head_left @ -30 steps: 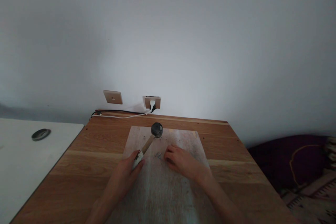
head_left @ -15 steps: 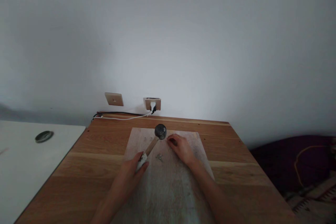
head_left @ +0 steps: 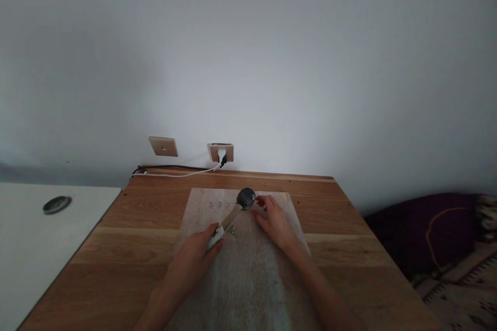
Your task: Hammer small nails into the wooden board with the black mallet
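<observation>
My left hand (head_left: 196, 254) is closed round the wooden handle of a hammer (head_left: 233, 212), whose dark round head (head_left: 246, 198) lies on a pale grey board (head_left: 248, 274) on the wooden table (head_left: 116, 238). My right hand (head_left: 275, 218) rests on the board just right of the hammer head, fingers bent and pinched near the head; what they hold is too small to see. A few small metal nails (head_left: 232, 229) lie on the board under the handle, partly hidden by it.
A wall socket (head_left: 220, 152) with a white plug and a blank plate (head_left: 163, 146) sit on the wall behind the table; a white cable (head_left: 174, 174) runs along the back edge. A white surface (head_left: 34, 248) with a dark round lid (head_left: 56, 204) adjoins at left. Dark fabric (head_left: 423, 227) lies at right.
My right hand moved from the board's middle up to the far part, beside the hammer head. The hammer swung rightward, so its head now lies next to my right fingers.
</observation>
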Motion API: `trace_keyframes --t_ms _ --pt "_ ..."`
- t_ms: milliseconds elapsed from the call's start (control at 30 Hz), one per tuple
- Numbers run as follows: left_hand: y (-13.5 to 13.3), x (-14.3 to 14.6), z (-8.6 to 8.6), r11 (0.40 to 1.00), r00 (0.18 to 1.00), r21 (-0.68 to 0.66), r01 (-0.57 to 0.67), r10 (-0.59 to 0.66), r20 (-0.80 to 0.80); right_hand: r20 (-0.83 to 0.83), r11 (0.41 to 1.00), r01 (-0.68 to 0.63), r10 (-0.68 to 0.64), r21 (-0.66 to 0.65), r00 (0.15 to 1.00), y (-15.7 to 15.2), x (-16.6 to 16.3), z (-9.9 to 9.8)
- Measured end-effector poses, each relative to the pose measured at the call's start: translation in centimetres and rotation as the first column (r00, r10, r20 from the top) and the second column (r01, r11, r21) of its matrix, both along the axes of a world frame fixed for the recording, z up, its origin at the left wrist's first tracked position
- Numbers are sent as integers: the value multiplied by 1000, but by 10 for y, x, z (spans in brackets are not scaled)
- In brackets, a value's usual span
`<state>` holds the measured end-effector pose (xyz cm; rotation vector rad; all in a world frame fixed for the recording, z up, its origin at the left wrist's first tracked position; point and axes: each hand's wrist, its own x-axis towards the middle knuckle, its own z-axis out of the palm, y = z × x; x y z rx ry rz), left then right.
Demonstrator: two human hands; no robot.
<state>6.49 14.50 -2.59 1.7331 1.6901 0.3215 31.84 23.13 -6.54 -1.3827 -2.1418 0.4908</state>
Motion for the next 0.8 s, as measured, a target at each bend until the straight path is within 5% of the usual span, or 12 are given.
trace_keyframes --t_ms 200,333,467,600,800 --pt "-1 -5 -16 991 985 84 -104 90 147 149 923 -385 384 -22 911 -30 -27 15" --pt "-2 -8 -18 986 980 80 -147 134 146 209 895 -446 441 -26 873 -28 -47 16" --pt "-4 -11 -14 980 974 76 -184 172 151 176 925 -380 378 -22 909 -20 -34 18" --pt "-3 -12 -12 983 976 73 -170 157 149 99 986 -164 166 -22 981 -3 -4 18" --pt "-2 -7 -15 990 989 63 -130 124 86 80 998 -20 25 -51 997 20 7 16"
